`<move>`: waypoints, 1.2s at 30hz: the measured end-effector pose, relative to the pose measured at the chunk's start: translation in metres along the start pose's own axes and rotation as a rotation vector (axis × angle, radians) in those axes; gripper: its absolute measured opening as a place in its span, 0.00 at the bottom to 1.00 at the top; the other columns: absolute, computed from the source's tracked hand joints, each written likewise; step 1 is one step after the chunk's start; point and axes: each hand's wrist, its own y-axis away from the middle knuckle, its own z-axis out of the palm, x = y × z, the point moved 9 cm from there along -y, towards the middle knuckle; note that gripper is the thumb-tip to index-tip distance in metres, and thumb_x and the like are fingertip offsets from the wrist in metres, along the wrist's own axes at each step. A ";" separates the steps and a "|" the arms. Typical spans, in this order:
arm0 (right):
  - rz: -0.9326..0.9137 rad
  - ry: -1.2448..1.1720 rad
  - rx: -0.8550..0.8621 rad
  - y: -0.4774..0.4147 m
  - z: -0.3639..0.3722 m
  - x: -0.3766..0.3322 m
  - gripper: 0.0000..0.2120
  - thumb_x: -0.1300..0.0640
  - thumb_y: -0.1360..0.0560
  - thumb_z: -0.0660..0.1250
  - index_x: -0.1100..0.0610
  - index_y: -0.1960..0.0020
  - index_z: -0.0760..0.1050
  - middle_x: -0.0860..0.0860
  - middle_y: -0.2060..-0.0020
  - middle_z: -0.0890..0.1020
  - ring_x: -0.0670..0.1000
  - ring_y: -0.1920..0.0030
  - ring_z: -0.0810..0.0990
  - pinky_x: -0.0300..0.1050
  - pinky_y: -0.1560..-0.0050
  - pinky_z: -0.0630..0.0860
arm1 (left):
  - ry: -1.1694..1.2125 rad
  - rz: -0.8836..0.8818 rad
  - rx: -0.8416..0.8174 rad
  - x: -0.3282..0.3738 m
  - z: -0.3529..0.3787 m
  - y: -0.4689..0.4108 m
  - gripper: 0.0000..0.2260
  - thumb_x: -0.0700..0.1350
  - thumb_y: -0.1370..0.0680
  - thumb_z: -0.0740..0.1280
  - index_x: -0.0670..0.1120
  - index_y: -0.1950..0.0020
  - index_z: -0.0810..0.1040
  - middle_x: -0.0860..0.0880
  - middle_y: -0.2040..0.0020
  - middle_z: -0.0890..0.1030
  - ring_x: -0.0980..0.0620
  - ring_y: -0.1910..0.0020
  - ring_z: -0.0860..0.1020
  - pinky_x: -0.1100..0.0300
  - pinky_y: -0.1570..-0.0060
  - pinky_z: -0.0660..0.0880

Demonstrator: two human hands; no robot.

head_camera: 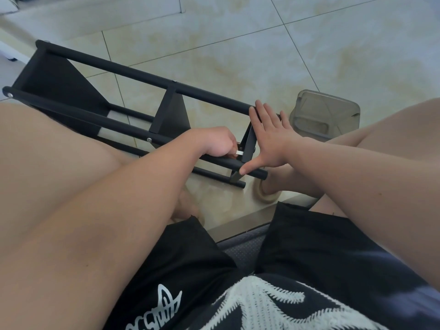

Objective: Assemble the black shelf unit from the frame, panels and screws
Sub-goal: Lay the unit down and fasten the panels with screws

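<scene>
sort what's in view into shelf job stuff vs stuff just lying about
In the job: black shelf frame, end panel, middle panel, small silver tool pinched by the left hand, right hand spread open over the end panel.
Lying about: clear plastic container on the tiled floor, untouched.

A clear plastic container (pixel 326 113) sits on the tiled floor (pixel 238 44).

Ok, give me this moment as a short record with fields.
frame: black tubular metal shelf frame lying on its side on the pale tiled floor
left hand: grips a small silver tool at the frame's near end
right hand: open, fingers spread, pressing the black end panel
nearby: clear plastic tub on the floor
</scene>
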 end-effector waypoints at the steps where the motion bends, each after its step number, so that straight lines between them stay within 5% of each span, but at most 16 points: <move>1: 0.002 0.000 -0.003 0.000 0.000 0.000 0.77 0.13 0.49 0.59 0.58 0.22 0.26 0.56 0.22 0.28 0.57 0.21 0.29 0.63 0.23 0.36 | -0.018 0.000 -0.003 0.001 0.000 0.001 0.09 0.42 0.20 0.64 0.50 0.58 0.80 0.53 0.57 0.80 0.47 0.53 0.76 0.55 0.53 0.72; 7: 0.001 -0.004 -0.001 0.000 0.001 -0.001 0.77 0.13 0.49 0.59 0.58 0.22 0.25 0.55 0.22 0.28 0.57 0.21 0.29 0.63 0.22 0.36 | -0.099 0.015 -0.026 0.004 0.004 0.004 0.09 0.41 0.19 0.62 0.42 0.45 0.82 0.49 0.54 0.79 0.48 0.54 0.74 0.55 0.55 0.69; 13: 0.004 -0.003 -0.011 -0.001 0.001 0.001 0.78 0.13 0.49 0.58 0.58 0.22 0.25 0.56 0.22 0.28 0.57 0.22 0.29 0.63 0.22 0.36 | -0.038 0.023 0.044 -0.005 -0.004 -0.001 0.07 0.44 0.21 0.67 0.54 0.56 0.82 0.57 0.56 0.81 0.49 0.49 0.79 0.54 0.46 0.75; 18: 0.000 -0.011 -0.004 -0.002 0.002 0.001 0.78 0.12 0.50 0.58 0.58 0.22 0.25 0.56 0.22 0.27 0.57 0.22 0.29 0.63 0.22 0.36 | 0.054 0.032 0.135 -0.011 -0.015 -0.003 0.09 0.43 0.25 0.72 0.55 0.63 0.83 0.58 0.60 0.82 0.52 0.53 0.81 0.57 0.53 0.75; 24: -0.002 -0.008 0.001 -0.002 0.003 0.002 0.77 0.13 0.49 0.58 0.58 0.23 0.24 0.56 0.23 0.27 0.57 0.22 0.28 0.63 0.22 0.36 | 0.085 0.043 0.133 -0.008 -0.011 -0.009 0.06 0.45 0.23 0.70 0.56 0.57 0.80 0.57 0.55 0.80 0.50 0.47 0.79 0.54 0.43 0.74; 29: -0.006 -0.010 0.002 -0.002 0.002 0.001 0.77 0.13 0.48 0.60 0.58 0.23 0.25 0.56 0.23 0.27 0.57 0.22 0.29 0.63 0.22 0.36 | 0.328 -0.019 0.164 -0.011 -0.012 -0.010 0.06 0.47 0.22 0.68 0.50 0.58 0.83 0.46 0.54 0.84 0.46 0.53 0.79 0.54 0.51 0.76; 36: -0.008 -0.015 0.012 -0.001 0.002 0.001 0.77 0.13 0.48 0.59 0.58 0.22 0.25 0.55 0.22 0.28 0.57 0.21 0.29 0.63 0.22 0.36 | 0.593 -0.097 0.282 -0.017 -0.012 -0.014 0.02 0.46 0.23 0.71 0.50 0.53 0.79 0.51 0.57 0.86 0.61 0.63 0.84 0.62 0.61 0.76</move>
